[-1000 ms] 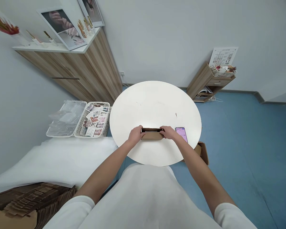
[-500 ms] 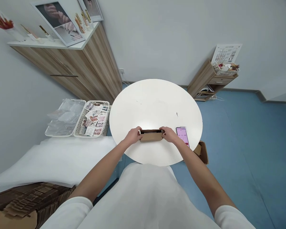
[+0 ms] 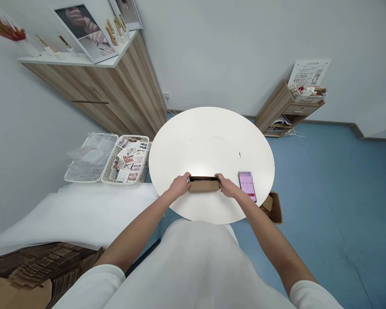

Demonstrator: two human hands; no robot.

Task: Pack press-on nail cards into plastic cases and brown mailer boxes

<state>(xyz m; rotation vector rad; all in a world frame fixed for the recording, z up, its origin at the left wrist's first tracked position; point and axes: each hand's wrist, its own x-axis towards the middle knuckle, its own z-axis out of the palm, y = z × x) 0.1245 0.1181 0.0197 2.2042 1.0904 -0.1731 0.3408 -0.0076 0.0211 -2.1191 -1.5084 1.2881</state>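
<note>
A small brown cardboard box (image 3: pixel 204 186) is on the near part of the round white table (image 3: pixel 209 133), its long side facing me. Its top looks open, with a dark inside; what lies in it I cannot make out. My left hand (image 3: pixel 180 185) grips the box's left end, fingers at the far corner. At the opposite end, my right hand (image 3: pixel 227 185) holds it in the same way. To the right of my right hand lies a phone (image 3: pixel 247 186) with a lit pink screen showing a running timer.
Left of the table stand a white basket (image 3: pixel 128 161) of nail-set cards and a basket of clear plastic packs (image 3: pixel 91 159). White foam sheets (image 3: pixel 83 210) and stacked flat cardboard (image 3: pixel 35 270) lie nearer. An open carton (image 3: pixel 275 208) is on the floor at right.
The fingers of both hands have shifted slightly at the box's ends, and the end flaps seen before now show less. The view has moved slightly; the phone's timer advanced.
</note>
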